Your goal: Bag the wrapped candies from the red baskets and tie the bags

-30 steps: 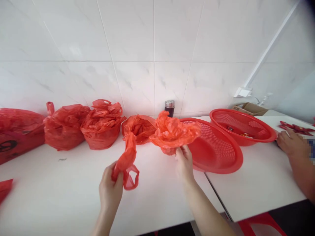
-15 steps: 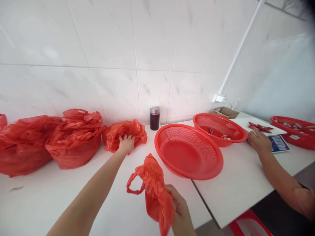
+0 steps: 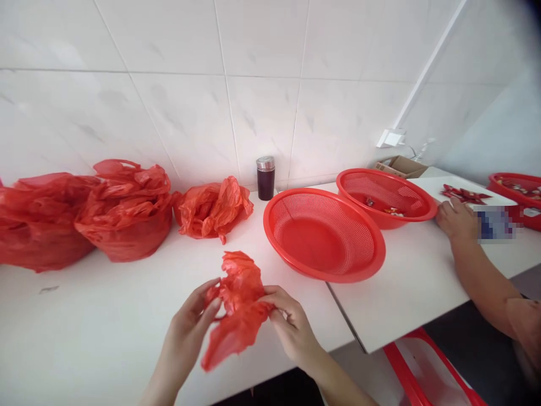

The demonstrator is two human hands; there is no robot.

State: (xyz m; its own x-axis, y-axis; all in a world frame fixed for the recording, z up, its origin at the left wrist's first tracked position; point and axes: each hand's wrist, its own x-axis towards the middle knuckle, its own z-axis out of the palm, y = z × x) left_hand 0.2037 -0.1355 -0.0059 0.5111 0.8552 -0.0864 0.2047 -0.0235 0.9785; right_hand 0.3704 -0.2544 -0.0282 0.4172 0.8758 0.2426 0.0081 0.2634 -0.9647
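Between my two hands, above the front of the white table (image 3: 105, 321), hangs a crumpled red plastic bag (image 3: 240, 304). My left hand (image 3: 192, 316) pinches its left side near a handle loop. The fingers of my right hand (image 3: 289, 321) are closed on the bag's right edge. Behind it, a smaller red plastic bundle (image 3: 215, 208) lies near the wall, touched by neither hand. To the right of my hands sits a red perforated basket (image 3: 313, 242) with nothing in it.
Two full red bags (image 3: 127, 220) stand at the left. A dark jar (image 3: 266, 180) is by the wall. A second basket (image 3: 384, 194) holds a few small packets. At the right, a co-worker's hand (image 3: 459, 223) rests beside red packets (image 3: 465, 194) on a white board.
My left hand has left the bundle by the wall and come back to take hold of the bag that my right hand holds. The view has tilted downward.
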